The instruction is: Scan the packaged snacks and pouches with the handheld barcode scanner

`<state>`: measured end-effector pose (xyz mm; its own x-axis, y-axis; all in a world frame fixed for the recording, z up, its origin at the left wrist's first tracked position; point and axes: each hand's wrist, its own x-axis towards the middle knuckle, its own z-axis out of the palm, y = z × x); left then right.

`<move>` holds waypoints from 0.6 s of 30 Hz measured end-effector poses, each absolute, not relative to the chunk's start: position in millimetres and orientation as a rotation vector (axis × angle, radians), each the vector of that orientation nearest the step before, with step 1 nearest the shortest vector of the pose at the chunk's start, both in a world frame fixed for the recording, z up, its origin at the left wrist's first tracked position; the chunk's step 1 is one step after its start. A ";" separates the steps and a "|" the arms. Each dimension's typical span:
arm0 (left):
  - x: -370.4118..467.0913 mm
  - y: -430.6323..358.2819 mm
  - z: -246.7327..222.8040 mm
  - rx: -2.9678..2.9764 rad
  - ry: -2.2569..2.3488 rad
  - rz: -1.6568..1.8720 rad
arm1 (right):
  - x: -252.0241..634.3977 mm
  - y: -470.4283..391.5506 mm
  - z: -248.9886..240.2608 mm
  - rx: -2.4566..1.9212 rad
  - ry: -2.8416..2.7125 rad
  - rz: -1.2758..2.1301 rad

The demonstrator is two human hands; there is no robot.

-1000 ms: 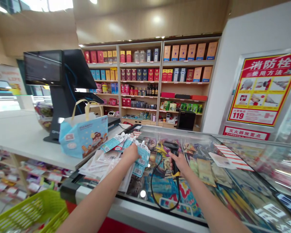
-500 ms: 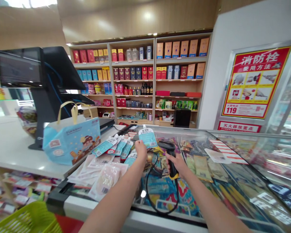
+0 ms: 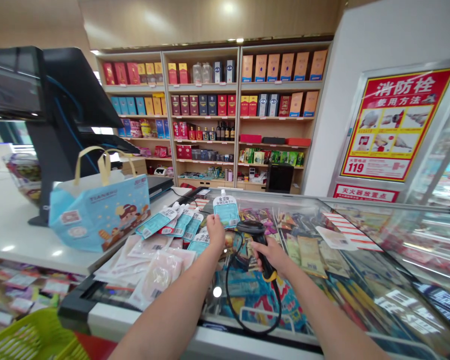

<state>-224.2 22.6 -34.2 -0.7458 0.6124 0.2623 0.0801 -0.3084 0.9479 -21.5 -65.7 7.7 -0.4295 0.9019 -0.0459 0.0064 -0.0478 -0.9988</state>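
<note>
Pinched in my left hand (image 3: 215, 231) is a white and blue spouted drink pouch (image 3: 226, 210), held upright over the glass freezer top. My right hand (image 3: 270, 254) wraps round the handle of a black barcode scanner (image 3: 253, 228), whose head points toward the pouch. From the scanner a black cable (image 3: 230, 300) loops down over the glass. Left of my left hand, more pouches of the same kind (image 3: 182, 221) lie in an overlapping pile. Nearer to me is a heap of clear and white flat packets (image 3: 159, 272).
A blue paper bag (image 3: 97, 212) with cream handles stands on the white counter (image 3: 7, 220), beside a black checkout terminal (image 3: 60, 125). At the lower left is a green basket (image 3: 33, 337). Frozen goods lie under the freezer's glass (image 3: 345, 280). Stocked shelves (image 3: 206, 90) line the back.
The camera view has shifted slightly, moving the counter things left. Both hands still hold the pouch and the scanner; the scanner's head now sits a little lower and nearer the pouch.
</note>
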 end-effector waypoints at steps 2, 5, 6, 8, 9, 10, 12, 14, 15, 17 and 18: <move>-223.6 22.7 -34.6 0.864 1.580 2.111 | -21.3 -66.3 7.6 -0.990 -1.499 1.591; -223.6 22.2 -34.4 0.847 1.572 2.114 | -20.5 -66.5 6.9 -0.974 -1.498 1.621; -223.7 22.1 -34.2 0.841 1.566 2.112 | -20.3 -66.5 6.6 -0.977 -1.507 1.624; -223.8 22.1 -33.6 0.829 1.556 2.108 | -20.1 -66.3 6.2 -0.987 -1.519 1.618; -223.8 22.0 -33.4 0.826 1.554 2.108 | -20.2 -66.3 6.1 -0.989 -1.517 1.613; -223.7 22.0 -33.2 0.825 1.555 2.107 | -20.3 -66.3 6.2 -0.989 -1.509 1.610; -223.4 21.9 -33.1 0.831 1.562 2.103 | -20.7 -66.2 6.2 -0.986 -1.481 1.607; -223.1 21.9 -33.3 0.838 1.574 2.097 | -21.2 -65.4 5.3 -0.991 -1.474 1.599; -223.1 21.8 -33.4 0.840 1.581 2.093 | -21.5 -64.6 4.4 -0.992 -1.479 1.595; -223.3 21.7 -33.5 0.854 1.593 2.095 | -22.2 -62.5 1.7 -0.992 -1.486 1.582; -223.6 21.5 -33.3 0.867 1.599 2.102 | -22.7 -61.2 0.2 -0.993 -1.488 1.575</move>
<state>-223.6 21.5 -33.3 -0.7468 0.6150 0.2530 0.0796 -0.2950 0.9522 -22.7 -61.2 0.2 -0.4266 0.9033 -0.0460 -0.0059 -0.0536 -0.9985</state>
